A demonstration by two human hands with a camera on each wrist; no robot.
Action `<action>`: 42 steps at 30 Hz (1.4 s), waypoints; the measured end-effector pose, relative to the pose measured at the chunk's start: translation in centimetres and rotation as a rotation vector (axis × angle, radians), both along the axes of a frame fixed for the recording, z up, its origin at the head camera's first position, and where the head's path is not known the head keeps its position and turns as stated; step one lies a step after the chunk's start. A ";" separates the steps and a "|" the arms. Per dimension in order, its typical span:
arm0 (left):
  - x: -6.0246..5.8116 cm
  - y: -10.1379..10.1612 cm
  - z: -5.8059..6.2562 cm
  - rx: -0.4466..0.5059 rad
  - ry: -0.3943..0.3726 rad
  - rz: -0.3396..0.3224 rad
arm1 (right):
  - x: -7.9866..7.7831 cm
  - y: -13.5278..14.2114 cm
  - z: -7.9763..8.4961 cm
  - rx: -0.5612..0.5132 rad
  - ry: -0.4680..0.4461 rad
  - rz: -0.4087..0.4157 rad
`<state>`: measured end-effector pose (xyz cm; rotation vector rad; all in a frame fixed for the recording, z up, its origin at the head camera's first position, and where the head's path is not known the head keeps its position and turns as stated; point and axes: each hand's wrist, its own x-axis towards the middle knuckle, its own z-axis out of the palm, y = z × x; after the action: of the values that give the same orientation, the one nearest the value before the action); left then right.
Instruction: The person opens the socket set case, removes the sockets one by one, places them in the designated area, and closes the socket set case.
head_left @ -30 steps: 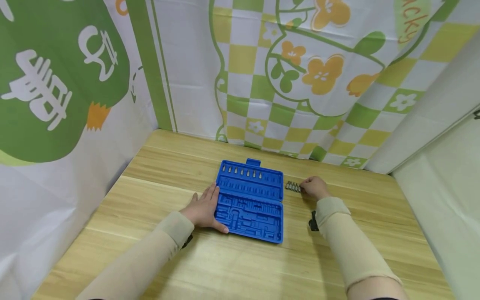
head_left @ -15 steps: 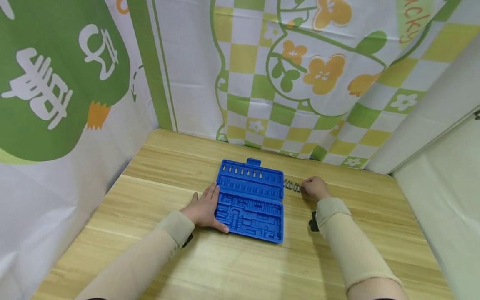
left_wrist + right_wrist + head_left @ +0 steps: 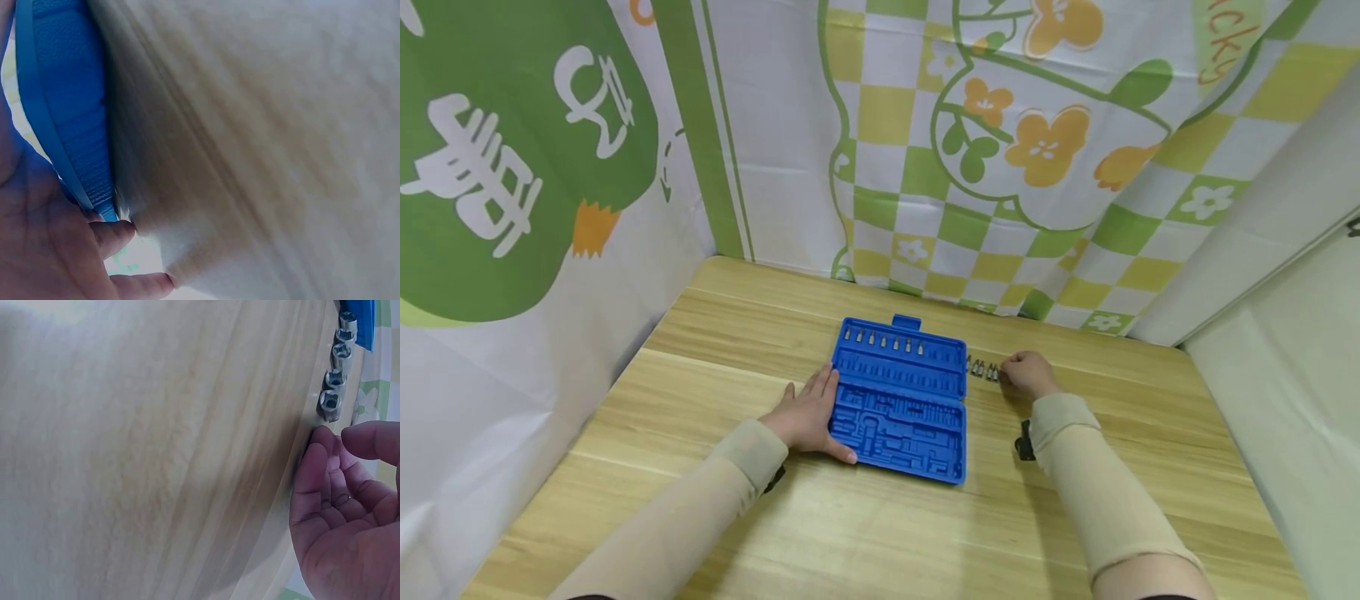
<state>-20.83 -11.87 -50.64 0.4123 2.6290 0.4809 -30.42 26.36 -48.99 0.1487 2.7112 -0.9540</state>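
Observation:
On the table lies an open blue plastic tool case [image 3: 895, 433], its upper half holding a row of small metal bits [image 3: 883, 342]. My left hand [image 3: 808, 417] rests along the case's left edge, fingers spread and thumb at the near corner; the left wrist view shows the palm [image 3: 50, 244] against its blue side. To the right of the case stands a line of small metal sockets [image 3: 342, 356], the leftmost close to its edge. My right hand [image 3: 1030, 375] is at the row's right end, fingers loosely bent and thumb apart. Nothing shows between them in the right wrist view.
A wooden tabletop [image 3: 865, 542] carries everything. Behind it hangs a printed checkered curtain [image 3: 925, 225], and a white and green sheet [image 3: 625, 250] hangs along the left side. The lower half of the case has moulded recesses.
The row of sockets has shifted left toward the case, and small gaps have appeared within it. My right hand has stayed almost in place at its end; my left hand has not moved.

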 end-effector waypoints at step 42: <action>0.2 -0.5 0.4 -0.011 0.038 -0.013 | -0.2 -0.7 -0.1 -0.016 -0.016 -0.009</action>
<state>-20.66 -12.34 -50.29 0.4387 2.6631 0.4590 -30.64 25.63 -49.07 0.1645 2.6896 -0.9717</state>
